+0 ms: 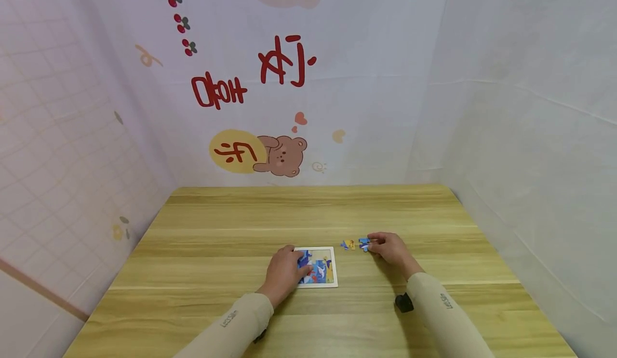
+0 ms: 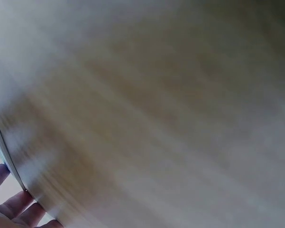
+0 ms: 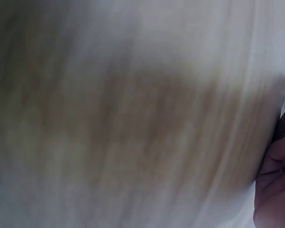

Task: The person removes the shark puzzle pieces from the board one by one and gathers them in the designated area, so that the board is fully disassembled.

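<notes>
Right hand: thumb and index pinch blue jigsaw piece, lying right of white-framed puzzle tray, just beside yellow-and-blue piece. Left hand clamped on tray's left side, thumb on top. Pieces probably light, stiff, thin; grip by edges. Wood-grain table; printed white wall cloth behind.

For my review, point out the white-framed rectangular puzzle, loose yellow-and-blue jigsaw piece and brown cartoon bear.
White-framed rectangular puzzle (image 1: 335,267): head view, right border.
Loose yellow-and-blue jigsaw piece (image 1: 349,245): head view, middle of face.
Brown cartoon bear (image 1: 286,157): head view, middle of its head.
</notes>
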`<state>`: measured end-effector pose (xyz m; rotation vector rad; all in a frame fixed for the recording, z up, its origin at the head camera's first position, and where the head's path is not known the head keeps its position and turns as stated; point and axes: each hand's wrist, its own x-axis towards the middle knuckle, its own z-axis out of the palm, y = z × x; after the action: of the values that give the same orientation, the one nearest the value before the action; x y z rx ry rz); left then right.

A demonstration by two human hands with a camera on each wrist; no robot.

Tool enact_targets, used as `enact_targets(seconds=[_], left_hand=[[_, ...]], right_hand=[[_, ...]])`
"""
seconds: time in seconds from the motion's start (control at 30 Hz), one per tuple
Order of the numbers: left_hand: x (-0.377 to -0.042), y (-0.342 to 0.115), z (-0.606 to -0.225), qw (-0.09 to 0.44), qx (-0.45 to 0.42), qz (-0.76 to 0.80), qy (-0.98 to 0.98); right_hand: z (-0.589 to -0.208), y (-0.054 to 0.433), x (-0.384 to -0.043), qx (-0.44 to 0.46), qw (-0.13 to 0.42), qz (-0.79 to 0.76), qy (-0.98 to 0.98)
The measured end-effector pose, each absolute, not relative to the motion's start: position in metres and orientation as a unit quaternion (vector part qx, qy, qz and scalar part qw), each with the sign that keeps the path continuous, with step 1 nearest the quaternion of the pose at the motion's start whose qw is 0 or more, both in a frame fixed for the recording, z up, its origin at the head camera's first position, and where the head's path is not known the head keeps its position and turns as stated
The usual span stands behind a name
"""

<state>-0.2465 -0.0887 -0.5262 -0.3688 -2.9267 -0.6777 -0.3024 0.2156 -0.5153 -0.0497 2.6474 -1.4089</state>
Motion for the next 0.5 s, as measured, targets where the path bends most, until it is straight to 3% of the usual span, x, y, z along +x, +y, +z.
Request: enact_targets(seconds=[0.5], left_hand=[[-0.2449,-0.091,-0.5234,0.059,-0.124,-0.234,-0.962]], right_hand=[[-0.517,0.2131,-0.3013,-0.011,0.062,-0.45,0.891]])
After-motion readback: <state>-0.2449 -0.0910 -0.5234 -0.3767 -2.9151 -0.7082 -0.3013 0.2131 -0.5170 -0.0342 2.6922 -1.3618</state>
